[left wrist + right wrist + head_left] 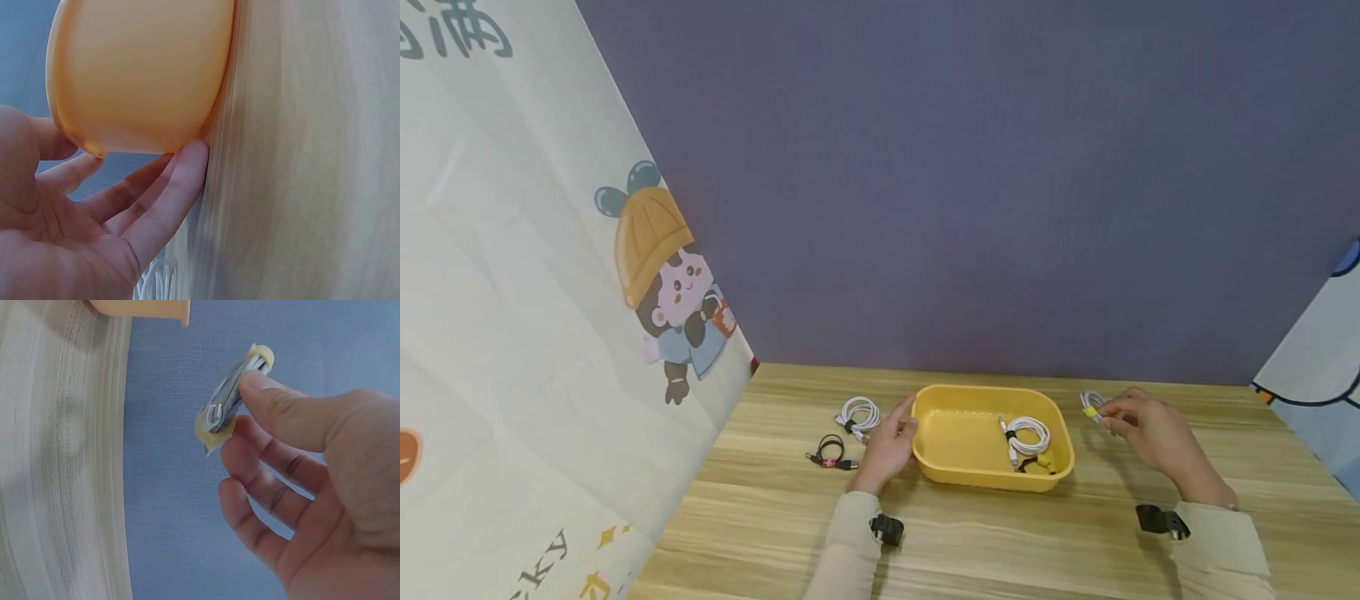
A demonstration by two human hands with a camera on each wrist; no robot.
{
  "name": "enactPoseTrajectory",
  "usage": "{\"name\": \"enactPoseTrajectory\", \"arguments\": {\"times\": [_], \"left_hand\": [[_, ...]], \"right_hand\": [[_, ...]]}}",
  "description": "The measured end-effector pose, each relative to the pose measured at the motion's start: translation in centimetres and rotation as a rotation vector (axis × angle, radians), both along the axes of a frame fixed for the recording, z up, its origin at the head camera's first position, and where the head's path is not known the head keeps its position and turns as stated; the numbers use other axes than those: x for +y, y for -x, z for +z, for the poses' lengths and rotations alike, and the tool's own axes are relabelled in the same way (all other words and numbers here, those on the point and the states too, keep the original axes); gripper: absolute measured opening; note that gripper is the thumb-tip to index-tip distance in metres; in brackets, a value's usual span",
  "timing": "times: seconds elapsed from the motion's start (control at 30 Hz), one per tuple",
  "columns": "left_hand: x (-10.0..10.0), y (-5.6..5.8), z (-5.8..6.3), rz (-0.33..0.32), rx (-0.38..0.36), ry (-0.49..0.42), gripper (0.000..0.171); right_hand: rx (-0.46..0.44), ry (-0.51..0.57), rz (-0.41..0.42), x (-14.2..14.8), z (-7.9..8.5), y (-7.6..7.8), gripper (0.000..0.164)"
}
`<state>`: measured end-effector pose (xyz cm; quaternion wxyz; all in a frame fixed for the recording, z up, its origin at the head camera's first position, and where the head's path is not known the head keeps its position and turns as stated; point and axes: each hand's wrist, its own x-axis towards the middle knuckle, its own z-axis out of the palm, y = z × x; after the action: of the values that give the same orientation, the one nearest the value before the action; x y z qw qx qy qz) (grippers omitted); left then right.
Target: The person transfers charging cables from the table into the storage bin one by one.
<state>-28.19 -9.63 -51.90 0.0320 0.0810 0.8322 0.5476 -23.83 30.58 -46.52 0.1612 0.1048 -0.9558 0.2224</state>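
The cable point(1092, 400), lower right of the frame, is pinched by thumb and fingers of the right hand point(1159, 433). Likely light and flexible; grip between the yellow bands point(220, 435). Left hand point(886, 452): fingers slightly spread, touching the tray point(958, 433).

A wooden table point(760, 533) lies near; a blue wall point(970, 183) rises at its far edge. A pale sheet point(512, 292) with a cartoon figure point(651, 237) flanks the left, a printed sheet point(1318, 358) the right.
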Motion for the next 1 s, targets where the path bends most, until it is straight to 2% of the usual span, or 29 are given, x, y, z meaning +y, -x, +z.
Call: {"name": "enactPoseTrajectory", "arguments": {"times": [0.4, 1.0], "left_hand": [[-0.1, -0.1, 0.2, -0.008, 0.006, 0.001, 0.048], [-0.1, 0.0, 0.1, -0.011, -0.001, -0.011, 0.048]], "right_hand": [[-0.019, 0.033, 0.010, -0.7, 0.4, -0.2, 0.008], [0.020, 0.031, 0.037, -1.8, 0.8, 0.0, 0.008]]}}
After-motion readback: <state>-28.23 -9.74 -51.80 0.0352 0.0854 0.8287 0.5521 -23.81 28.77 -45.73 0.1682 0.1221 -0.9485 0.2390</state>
